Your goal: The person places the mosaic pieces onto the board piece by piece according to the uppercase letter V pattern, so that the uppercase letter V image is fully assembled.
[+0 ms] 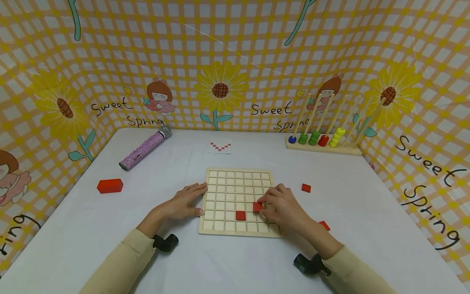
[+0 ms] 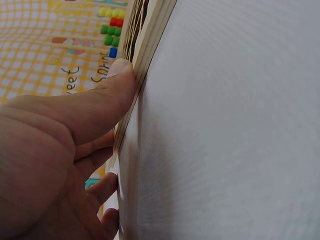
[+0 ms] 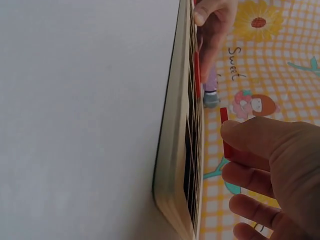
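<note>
Grid board (image 1: 230,189) lies flat near the middle of the desk (image 1: 227,265), and I read my feed across it from the left. At far left a red block (image 1: 110,186) sits alone, with a glittery microphone (image 1: 143,150) slanting behind it; both lie well apart from the board, perhaps set aside to free the middle. Next comes the left hand (image 1: 185,202), thumb and fingers apart along the board's left rim; that grip clamps nothing, and I take it as a light brace against sliding. Past the board's back edge a small card (image 1: 220,146) lies face up, its red squares forming a V, likely put there to be read over the work. One red tile (image 1: 240,215) lies on the grid near the front edge. To its right, the right hand (image 1: 284,206) has its grip clamped on a second red tile (image 1: 257,207), pinched between thumb and fingers; the right wrist view shows it held clear above the board, leaving room to shift sideways. That hand hides part of the right rim, so I cannot judge the margin there. Farther right, a loose red tile (image 1: 306,188) has open desk around it, another tile (image 1: 324,225) peeks out beside the wrist, and an abacus (image 1: 323,150) stands well behind.
</note>
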Demonstrator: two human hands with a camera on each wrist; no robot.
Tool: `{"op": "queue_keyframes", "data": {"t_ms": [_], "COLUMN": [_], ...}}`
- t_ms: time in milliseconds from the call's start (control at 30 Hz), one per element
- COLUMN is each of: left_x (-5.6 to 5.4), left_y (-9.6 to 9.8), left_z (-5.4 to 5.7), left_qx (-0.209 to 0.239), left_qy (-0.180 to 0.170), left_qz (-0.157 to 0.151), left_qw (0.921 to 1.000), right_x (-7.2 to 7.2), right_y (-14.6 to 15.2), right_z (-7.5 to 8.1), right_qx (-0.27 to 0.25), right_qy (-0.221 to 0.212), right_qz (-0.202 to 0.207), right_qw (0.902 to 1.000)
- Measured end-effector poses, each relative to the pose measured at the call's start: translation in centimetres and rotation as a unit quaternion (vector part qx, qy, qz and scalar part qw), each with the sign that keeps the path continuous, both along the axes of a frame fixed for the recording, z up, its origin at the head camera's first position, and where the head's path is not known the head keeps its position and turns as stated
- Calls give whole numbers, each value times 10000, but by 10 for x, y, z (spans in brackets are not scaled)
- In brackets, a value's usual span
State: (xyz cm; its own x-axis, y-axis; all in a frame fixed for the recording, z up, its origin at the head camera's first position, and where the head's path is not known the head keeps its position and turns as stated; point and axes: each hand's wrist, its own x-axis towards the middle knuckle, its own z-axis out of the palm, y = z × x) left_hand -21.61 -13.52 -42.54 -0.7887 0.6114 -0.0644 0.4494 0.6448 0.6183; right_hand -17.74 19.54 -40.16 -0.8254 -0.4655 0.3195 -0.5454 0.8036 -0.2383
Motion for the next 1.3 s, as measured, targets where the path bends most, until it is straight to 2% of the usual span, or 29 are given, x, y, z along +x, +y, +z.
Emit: {"op": "queue_keyframes", "data": {"t_ms": [267, 600, 1300], "left_x": [1, 1, 2], "left_y": [0, 0, 2], "left_z": [1, 0, 1], "left_qx": [32, 73, 38], "left_qy": [-20, -55, -124], "left_qz": [56, 71, 123], "left_qw": [10000, 9999, 9998], "right_x": [-2, -5, -13], "right_y": [-16, -35, -64], "right_z": [-2, -1, -2], "right_qx": [93, 203, 256], "right_qy": [202, 259, -27], "right_qz": [346, 507, 375], "right_qw": [9992, 9982, 9990]}}
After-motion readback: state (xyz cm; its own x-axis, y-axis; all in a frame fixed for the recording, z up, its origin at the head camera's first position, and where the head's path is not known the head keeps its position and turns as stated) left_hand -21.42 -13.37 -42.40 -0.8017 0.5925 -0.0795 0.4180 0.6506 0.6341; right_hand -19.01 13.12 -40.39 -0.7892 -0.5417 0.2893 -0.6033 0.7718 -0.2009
